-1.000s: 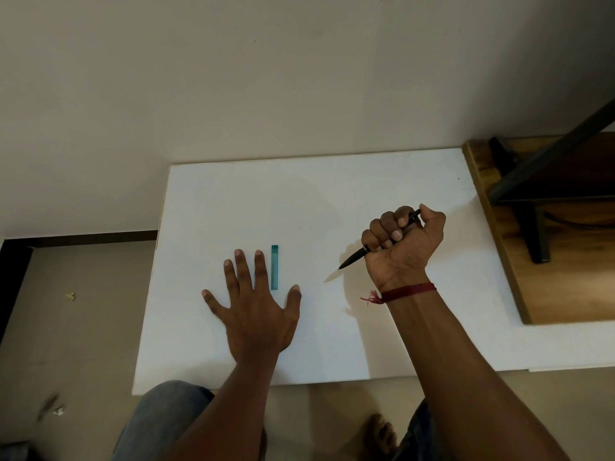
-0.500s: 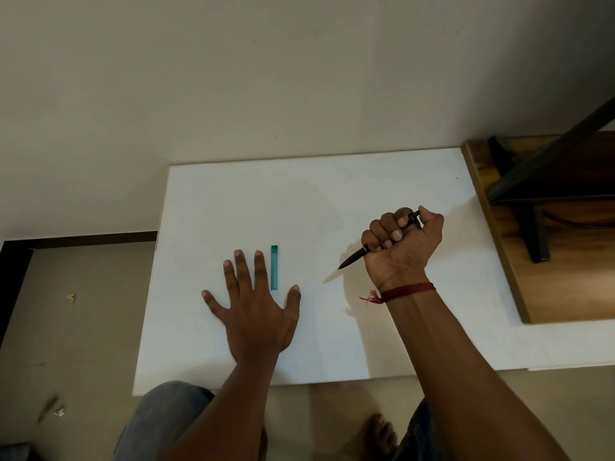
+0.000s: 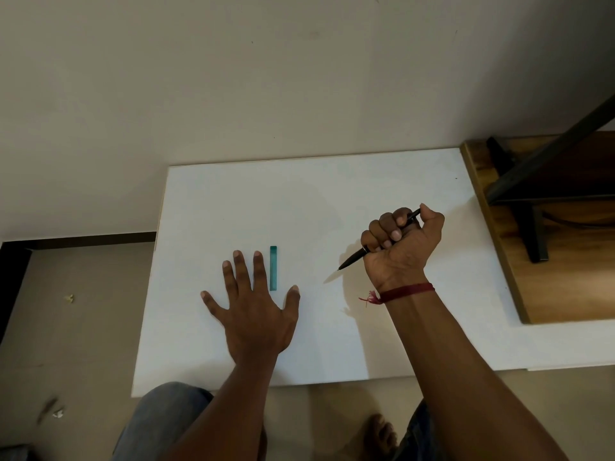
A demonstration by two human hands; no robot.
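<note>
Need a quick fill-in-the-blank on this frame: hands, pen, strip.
1. The right hand grips a black ___.
2. The left hand lies flat on the board and holds ___.
3. A red thread circles the ___ wrist.
4. The teal strip lies nearer the ___ hand.

Missing words: pen; nothing; right; left.

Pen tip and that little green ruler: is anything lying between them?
Nothing visible. Only bare white board lies between the pen and the ruler. The left hand rests flat beside the ruler, its thumb by the ruler's near end, clear of that path.
</note>
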